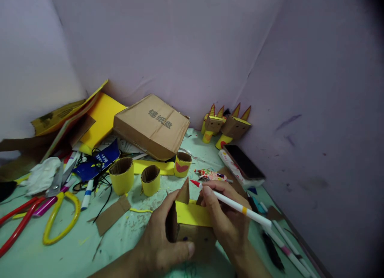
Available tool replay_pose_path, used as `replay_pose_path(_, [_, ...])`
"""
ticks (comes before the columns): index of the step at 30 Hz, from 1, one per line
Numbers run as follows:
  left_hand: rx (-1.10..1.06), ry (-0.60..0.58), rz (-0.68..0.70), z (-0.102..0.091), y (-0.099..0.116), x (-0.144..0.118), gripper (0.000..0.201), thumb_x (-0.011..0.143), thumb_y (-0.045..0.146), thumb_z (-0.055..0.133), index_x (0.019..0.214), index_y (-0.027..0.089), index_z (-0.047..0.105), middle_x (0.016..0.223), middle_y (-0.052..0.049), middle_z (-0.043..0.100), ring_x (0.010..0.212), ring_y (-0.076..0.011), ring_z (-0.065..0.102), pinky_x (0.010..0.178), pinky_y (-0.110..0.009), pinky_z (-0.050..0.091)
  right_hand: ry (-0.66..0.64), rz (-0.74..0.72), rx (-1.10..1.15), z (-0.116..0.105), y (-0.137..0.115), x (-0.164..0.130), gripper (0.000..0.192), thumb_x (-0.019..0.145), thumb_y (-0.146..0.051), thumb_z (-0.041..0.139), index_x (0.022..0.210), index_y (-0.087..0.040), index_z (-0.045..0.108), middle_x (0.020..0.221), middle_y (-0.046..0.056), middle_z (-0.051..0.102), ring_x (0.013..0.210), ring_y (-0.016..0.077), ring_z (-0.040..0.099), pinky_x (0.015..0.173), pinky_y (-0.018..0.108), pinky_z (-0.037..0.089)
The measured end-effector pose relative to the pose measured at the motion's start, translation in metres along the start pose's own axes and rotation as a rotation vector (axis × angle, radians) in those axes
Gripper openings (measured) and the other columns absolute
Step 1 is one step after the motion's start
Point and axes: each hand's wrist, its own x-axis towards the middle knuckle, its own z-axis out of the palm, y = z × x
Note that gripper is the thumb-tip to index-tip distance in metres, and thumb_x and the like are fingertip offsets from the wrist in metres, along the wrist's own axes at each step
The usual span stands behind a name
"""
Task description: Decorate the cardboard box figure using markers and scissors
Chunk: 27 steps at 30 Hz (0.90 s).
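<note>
My left hand (163, 240) is wrapped round the left side of a small cardboard box figure (200, 243). A yellow strip (193, 213) covers its top, two dark dots mark its front, and a pointed cardboard ear (183, 192) stands at its top left. Between the fingers and thumb of my right hand (229, 218) is a white marker (241, 207) with a red tip. That tip is close to the ear's point; whether they touch I cannot tell. Part of the figure's right side is hidden by my right hand.
Yellow-wrapped cardboard rings (121, 178) stand behind my left hand. A flat cardboard box (153, 124) lies at the back. Finished-looking eared figures (235, 126) stand at back right, near a phone (244, 162). Yellow-handled scissors (61, 220) and red-handled pliers (22, 222) lie at left.
</note>
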Motion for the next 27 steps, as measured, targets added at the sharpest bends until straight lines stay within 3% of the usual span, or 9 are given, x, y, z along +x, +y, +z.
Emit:
replay_pose_path(6, [-0.016, 0.019, 0.011, -0.001, -0.001, 0.001, 0.08, 0.059, 0.025, 0.081, 0.134, 0.02, 0.052, 0.122, -0.009, 0.067, 0.11, -0.0355, 0.062, 0.093, -0.043, 0.049, 0.019, -0.059, -0.012, -0.003, -0.005, 0.003, 0.009, 0.083, -0.018, 0.062, 0.085, -0.02, 0.071, 0.065, 0.0, 0.071, 0.049, 0.013, 0.064, 0.045, 0.021, 0.052])
replay_pose_path(10, [-0.058, 0.008, 0.013, -0.001, -0.002, 0.0, 0.081, 0.061, 0.026, 0.082, 0.136, 0.02, 0.051, 0.127, -0.008, 0.065, 0.118, -0.0358, 0.057, 0.096, -0.042, 0.047, 0.044, -0.105, -0.025, -0.001, -0.005, 0.004, 0.011, 0.082, -0.015, 0.064, 0.085, -0.02, 0.073, 0.074, 0.003, 0.076, 0.063, 0.0167, 0.071, 0.058, 0.026, 0.057])
replay_pose_path(12, [-0.06, 0.004, 0.011, 0.0, -0.001, 0.0, 0.081, 0.061, 0.025, 0.082, 0.136, 0.02, 0.051, 0.126, -0.008, 0.065, 0.117, -0.0356, 0.058, 0.095, -0.041, 0.048, 0.068, -0.077, -0.015, 0.001, -0.001, 0.003, 0.009, 0.084, -0.018, 0.065, 0.084, -0.021, 0.073, 0.074, 0.003, 0.076, 0.066, 0.0176, 0.072, 0.062, 0.028, 0.058])
replay_pose_path(17, [-0.051, -0.004, -0.003, 0.001, 0.003, 0.001, 0.078, 0.061, 0.024, 0.081, 0.133, 0.02, 0.052, 0.125, -0.008, 0.066, 0.116, -0.035, 0.058, 0.094, -0.04, 0.047, 0.089, 0.154, 0.148, 0.006, 0.011, -0.005, 0.012, 0.092, -0.029, 0.06, 0.092, -0.022, 0.069, 0.06, -0.003, 0.064, 0.046, 0.012, 0.059, 0.045, 0.024, 0.049])
replay_pose_path(27, [-0.034, -0.002, -0.012, -0.001, 0.002, 0.001, 0.079, 0.059, 0.02, 0.08, 0.132, 0.02, 0.052, 0.127, -0.008, 0.064, 0.117, -0.0343, 0.057, 0.096, -0.041, 0.045, -0.021, 0.063, 0.088, 0.003, 0.012, -0.006, 0.015, 0.095, -0.028, 0.055, 0.092, -0.021, 0.068, 0.074, 0.001, 0.066, 0.062, 0.0145, 0.061, 0.059, 0.029, 0.049])
